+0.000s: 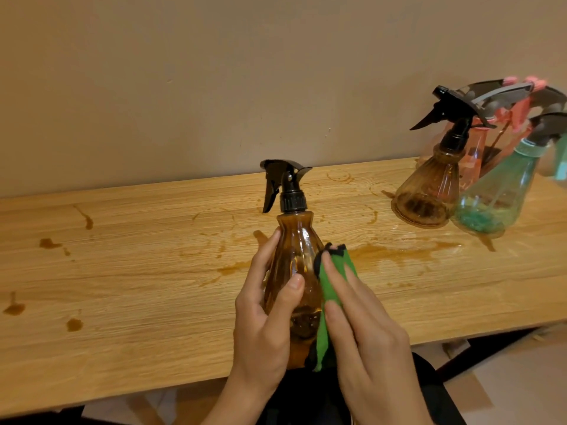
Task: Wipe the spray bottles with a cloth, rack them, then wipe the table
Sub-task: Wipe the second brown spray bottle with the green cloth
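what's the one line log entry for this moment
left hand: grips brown bottle | right hand: presses green cloth on it | table: brown spills, unwiped | other bottles: far right

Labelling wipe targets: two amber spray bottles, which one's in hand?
The centre amber bottle: left hand grips it, right hand presses the green cloth on it. The other amber bottle stands untouched at right.

Surface materials and finishes: bottles, cloth, counter.
The amber bottle (294, 271) is translucent ribbed plastic with a glossy finish; its trigger head (285, 185) is black plastic with a slight sheen. The green cloth (334, 277) is soft matt fabric with a dark stitched edge. The counter (138, 271) is smooth light wood grain, low sheen, carrying wet, glossy brown spills (399, 253). The second amber bottle (429, 191) and teal bottle (497, 197) are glossy translucent plastic. The wall (184, 72) is matt.
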`<action>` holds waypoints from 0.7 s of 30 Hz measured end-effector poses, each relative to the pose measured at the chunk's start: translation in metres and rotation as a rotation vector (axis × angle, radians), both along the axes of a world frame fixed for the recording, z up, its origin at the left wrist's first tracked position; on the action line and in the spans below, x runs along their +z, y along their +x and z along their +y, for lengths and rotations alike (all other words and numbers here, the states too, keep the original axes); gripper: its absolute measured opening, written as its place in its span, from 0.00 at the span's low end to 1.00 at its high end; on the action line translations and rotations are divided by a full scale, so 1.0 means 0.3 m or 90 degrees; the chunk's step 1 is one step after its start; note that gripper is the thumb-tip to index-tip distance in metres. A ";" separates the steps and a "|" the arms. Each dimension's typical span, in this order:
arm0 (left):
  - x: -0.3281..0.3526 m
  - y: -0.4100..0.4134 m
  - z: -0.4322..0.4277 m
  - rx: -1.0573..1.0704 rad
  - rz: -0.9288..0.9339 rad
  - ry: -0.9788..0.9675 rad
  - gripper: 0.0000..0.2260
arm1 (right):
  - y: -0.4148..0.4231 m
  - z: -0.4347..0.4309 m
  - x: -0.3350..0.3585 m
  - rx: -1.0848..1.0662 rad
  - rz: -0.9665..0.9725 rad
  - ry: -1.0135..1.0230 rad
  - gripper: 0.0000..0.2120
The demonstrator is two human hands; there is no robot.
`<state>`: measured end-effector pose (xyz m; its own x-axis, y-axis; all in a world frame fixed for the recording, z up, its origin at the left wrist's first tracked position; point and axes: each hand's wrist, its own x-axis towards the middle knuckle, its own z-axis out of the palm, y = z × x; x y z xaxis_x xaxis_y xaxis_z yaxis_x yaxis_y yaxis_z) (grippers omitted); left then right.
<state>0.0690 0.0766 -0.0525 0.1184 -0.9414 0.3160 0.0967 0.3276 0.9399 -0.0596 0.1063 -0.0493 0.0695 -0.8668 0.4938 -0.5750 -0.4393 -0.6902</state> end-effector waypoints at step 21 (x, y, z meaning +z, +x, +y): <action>0.005 0.004 0.004 -0.002 -0.025 -0.005 0.26 | 0.016 -0.032 0.034 0.005 -0.011 0.021 0.23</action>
